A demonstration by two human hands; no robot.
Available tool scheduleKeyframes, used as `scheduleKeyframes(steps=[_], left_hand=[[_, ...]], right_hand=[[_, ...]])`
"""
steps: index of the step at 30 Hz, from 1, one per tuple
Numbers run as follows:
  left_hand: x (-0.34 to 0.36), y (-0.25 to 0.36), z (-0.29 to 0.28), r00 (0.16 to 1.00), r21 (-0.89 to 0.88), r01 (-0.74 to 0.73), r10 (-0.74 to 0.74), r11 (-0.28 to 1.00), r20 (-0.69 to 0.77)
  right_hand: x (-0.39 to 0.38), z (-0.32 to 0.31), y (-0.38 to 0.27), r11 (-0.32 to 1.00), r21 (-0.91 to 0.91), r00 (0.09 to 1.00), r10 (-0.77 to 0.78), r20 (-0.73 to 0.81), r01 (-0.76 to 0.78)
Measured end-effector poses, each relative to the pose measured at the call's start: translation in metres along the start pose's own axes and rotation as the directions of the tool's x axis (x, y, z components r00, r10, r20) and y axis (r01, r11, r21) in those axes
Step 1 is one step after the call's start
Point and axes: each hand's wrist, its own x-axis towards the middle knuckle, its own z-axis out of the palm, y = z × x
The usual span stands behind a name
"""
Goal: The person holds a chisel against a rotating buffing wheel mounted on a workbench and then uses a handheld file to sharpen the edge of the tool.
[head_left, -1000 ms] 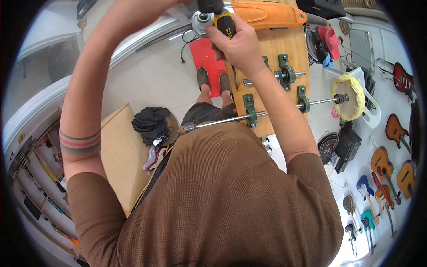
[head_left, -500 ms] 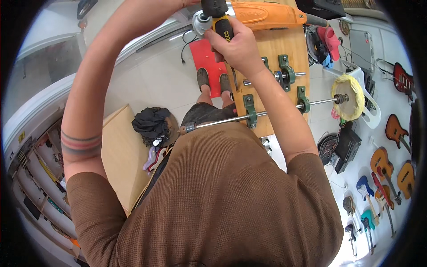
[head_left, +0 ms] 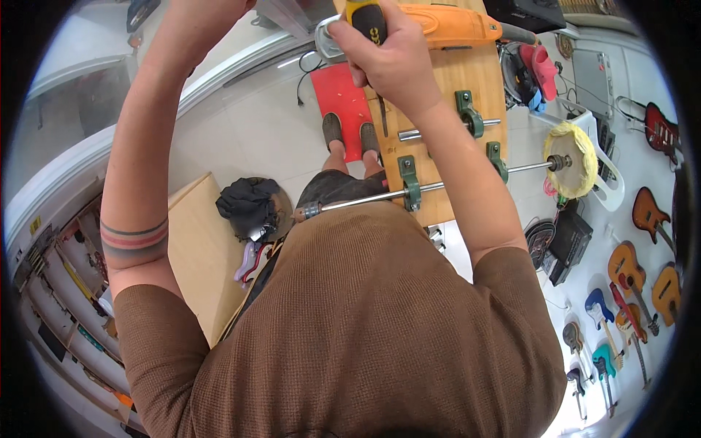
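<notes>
My right hand (head_left: 391, 55) is closed around the grip of a yellow-and-black tool (head_left: 367, 23), held over the near left end of an orange power tool (head_left: 453, 25). The upper part of the yellow-and-black tool is cut off by the top edge, so its exact kind is unclear. My left hand (head_left: 212, 9) is raised at the upper left, apart from the tool, and its fingers are mostly out of the picture. Below my right forearm, a long steel shaft (head_left: 372, 197) runs through green bearing blocks (head_left: 410, 182).
The wooden bench (head_left: 436, 212) carries a shorter steel rod (head_left: 410, 135). A yellow fluffy buffing wheel (head_left: 573, 159) sits on the shaft's right end, beside a white chair (head_left: 612, 179). A large tan board (head_left: 197, 248) leans at left. Guitars (head_left: 626, 263) hang along the right wall.
My left hand has moved left, away from the yellow-and-black tool. My right hand has shifted slightly right with the tool, whose black upper part has gone past the top edge.
</notes>
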Motion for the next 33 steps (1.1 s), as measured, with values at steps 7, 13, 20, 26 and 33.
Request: scheduleKeyframes(steps=[7,13,20,26,33], left_hand=[[-0.008,0.012,0.005,1.0,0.198,0.017,-0.014,0.98,-0.018],[0.001,-0.004,0.001,0.999,0.202,-0.019,0.012,0.979,0.033],[-0.012,-0.004,0.014,0.981,0.217,-0.192,0.184,0.957,0.06],[-0.003,0.002,-0.001,0.952,0.115,-0.305,0.307,0.946,-0.004],[-0.006,0.019,0.005,0.999,0.419,-0.022,0.001,0.908,0.05]], right_hand=[[-0.011,0.003,0.049,0.998,0.063,0.996,0.023,-0.082,-0.018],[-0.014,0.004,0.049,0.999,0.043,0.994,-0.008,-0.105,0.012],[-0.012,0.004,0.061,0.992,-0.058,0.983,-0.116,-0.142,0.109],[-0.016,0.008,0.056,0.993,-0.071,0.991,-0.102,-0.086,0.096],[-0.014,0.007,0.062,0.992,-0.045,0.985,-0.122,-0.125,0.118]])
